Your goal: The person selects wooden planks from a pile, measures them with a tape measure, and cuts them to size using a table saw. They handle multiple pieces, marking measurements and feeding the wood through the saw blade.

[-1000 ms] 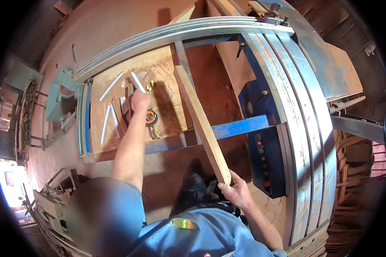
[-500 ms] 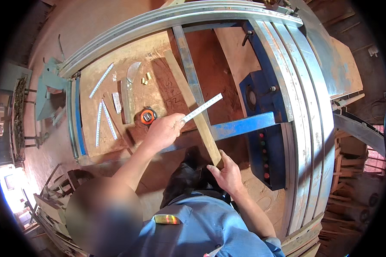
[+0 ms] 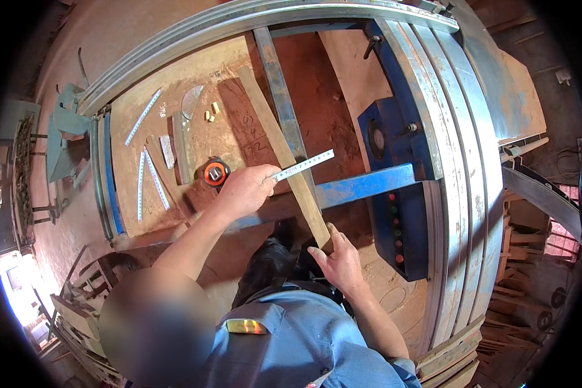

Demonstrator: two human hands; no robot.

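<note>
My left hand (image 3: 251, 189) pinches one end of a short white measuring strip (image 3: 312, 161), which lies across a long narrow wooden strip (image 3: 271, 127). The strip's far end sticks out past the wood on the right. My right hand (image 3: 338, 261) is closed around the near end of the wooden strip, thumb on one side. The wood slants away to the far left, over a blue metal crossbar (image 3: 280, 97). Just left of my left hand, an orange and black tape measure (image 3: 216, 173) rests on the plywood board (image 3: 220, 58).
Other white measuring strips (image 3: 143, 116), a curved wooden piece (image 3: 181, 150), a half-round blade-like piece (image 3: 191, 101) and small yellowish blocks (image 3: 211, 112) lie on the board. A blue control box (image 3: 399, 236) with buttons and grooved metal rails (image 3: 475, 226) stand to the right.
The view has shifted slightly, so the board's items sit a little further left. Both hands keep their holds, and the measuring strip still crosses the wood, slightly turned.
</note>
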